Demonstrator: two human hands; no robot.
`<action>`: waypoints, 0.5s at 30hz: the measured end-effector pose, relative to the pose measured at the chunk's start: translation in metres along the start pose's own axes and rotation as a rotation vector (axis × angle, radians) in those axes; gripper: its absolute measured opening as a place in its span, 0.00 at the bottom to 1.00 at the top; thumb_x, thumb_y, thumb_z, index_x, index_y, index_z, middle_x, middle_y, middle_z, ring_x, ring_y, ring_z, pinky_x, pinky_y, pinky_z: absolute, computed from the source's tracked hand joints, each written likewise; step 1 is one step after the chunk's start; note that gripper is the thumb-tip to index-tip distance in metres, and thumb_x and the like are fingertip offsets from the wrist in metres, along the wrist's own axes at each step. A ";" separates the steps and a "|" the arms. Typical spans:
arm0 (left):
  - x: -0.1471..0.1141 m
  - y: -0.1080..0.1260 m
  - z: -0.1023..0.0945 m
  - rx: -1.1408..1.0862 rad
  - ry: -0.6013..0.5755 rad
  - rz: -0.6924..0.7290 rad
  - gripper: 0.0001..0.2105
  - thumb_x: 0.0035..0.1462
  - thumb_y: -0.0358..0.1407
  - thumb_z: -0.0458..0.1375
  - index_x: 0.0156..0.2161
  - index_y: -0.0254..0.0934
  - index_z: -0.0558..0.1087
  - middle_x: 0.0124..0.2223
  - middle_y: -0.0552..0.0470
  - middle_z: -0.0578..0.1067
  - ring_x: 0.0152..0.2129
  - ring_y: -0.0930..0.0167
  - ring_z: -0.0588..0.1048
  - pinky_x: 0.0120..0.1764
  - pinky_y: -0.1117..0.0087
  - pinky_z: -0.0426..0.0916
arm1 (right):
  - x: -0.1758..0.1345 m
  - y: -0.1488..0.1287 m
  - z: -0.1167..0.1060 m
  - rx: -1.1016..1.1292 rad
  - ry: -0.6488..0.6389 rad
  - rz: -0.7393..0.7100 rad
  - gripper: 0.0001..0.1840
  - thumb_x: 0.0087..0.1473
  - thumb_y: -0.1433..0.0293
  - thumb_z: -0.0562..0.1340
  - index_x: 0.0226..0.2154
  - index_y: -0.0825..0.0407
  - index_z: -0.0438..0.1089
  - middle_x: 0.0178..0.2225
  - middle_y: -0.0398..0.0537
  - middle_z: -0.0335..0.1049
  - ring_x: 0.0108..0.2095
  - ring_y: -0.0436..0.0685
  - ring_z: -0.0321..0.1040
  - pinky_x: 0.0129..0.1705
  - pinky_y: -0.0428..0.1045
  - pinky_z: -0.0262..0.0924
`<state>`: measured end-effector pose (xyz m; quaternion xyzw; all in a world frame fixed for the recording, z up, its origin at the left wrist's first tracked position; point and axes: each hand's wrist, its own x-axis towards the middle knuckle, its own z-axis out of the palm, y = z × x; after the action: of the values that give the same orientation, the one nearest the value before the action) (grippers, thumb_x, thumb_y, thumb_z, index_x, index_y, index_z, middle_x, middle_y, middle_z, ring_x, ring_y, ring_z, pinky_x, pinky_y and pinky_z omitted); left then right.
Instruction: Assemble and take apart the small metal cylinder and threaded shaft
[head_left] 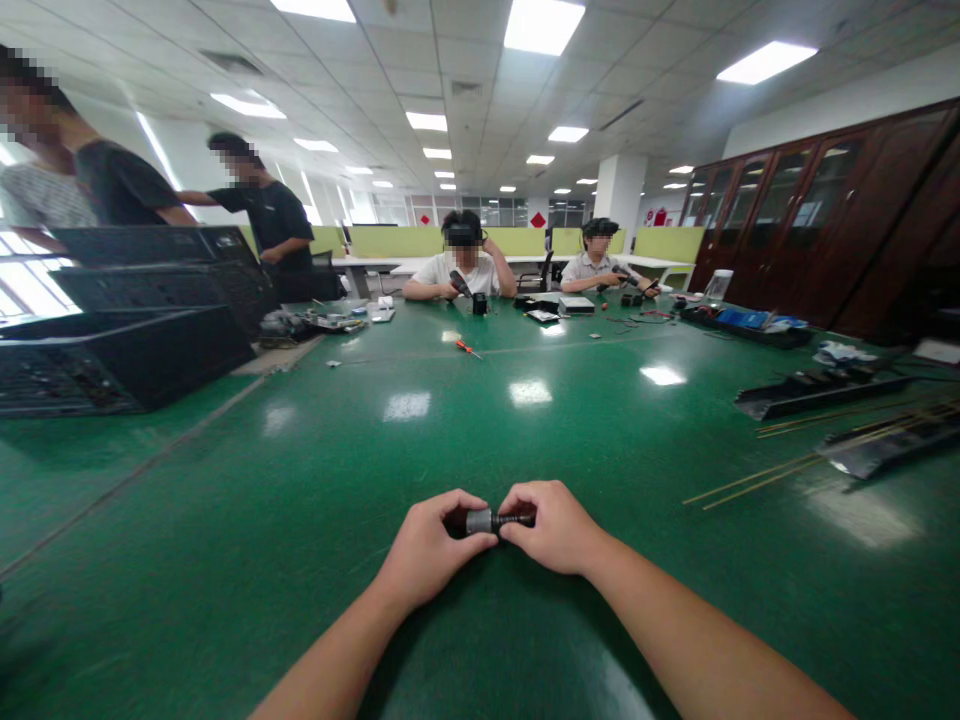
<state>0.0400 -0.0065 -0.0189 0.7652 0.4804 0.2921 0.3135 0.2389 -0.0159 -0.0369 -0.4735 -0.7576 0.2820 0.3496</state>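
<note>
Low over the green table, both hands meet at one small part: a grey metal cylinder with a dark, ridged shaft. My left hand is closed round the cylinder end, thumb below and fingers above. From the other side, my right hand pinches the dark shaft between thumb and fingers. The shaft points to the right, and its far end is partly covered by the right fingers. Exactly what kind of part this is cannot be made out.
An orange-handled screwdriver lies farther up the table. Black computer cases stand at left. Metal channels and thin brass-coloured rods lie at right. Two people sit across, holding power tools; others stand at far left.
</note>
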 end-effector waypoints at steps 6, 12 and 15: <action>0.001 0.000 0.000 0.013 0.003 0.011 0.10 0.46 0.35 0.66 0.37 0.39 0.76 0.35 0.55 0.79 0.34 0.67 0.76 0.39 0.68 0.66 | -0.001 0.003 0.002 -0.006 0.010 -0.002 0.06 0.45 0.72 0.65 0.31 0.50 0.74 0.29 0.42 0.75 0.30 0.52 0.70 0.33 0.45 0.60; 0.000 0.000 -0.001 0.015 0.003 0.005 0.10 0.46 0.34 0.66 0.37 0.39 0.77 0.34 0.55 0.79 0.33 0.67 0.76 0.38 0.69 0.66 | 0.000 0.001 0.001 -0.011 0.009 0.003 0.06 0.45 0.73 0.65 0.31 0.50 0.74 0.29 0.42 0.75 0.30 0.52 0.70 0.33 0.44 0.59; 0.000 0.000 -0.001 0.027 0.008 0.000 0.11 0.45 0.35 0.66 0.37 0.39 0.77 0.35 0.55 0.79 0.33 0.67 0.76 0.39 0.69 0.66 | 0.000 0.000 0.000 -0.020 0.006 0.006 0.05 0.45 0.72 0.65 0.30 0.50 0.74 0.29 0.42 0.75 0.30 0.52 0.70 0.33 0.45 0.59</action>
<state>0.0396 -0.0065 -0.0181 0.7683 0.4855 0.2887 0.3010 0.2385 -0.0164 -0.0370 -0.4803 -0.7578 0.2742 0.3463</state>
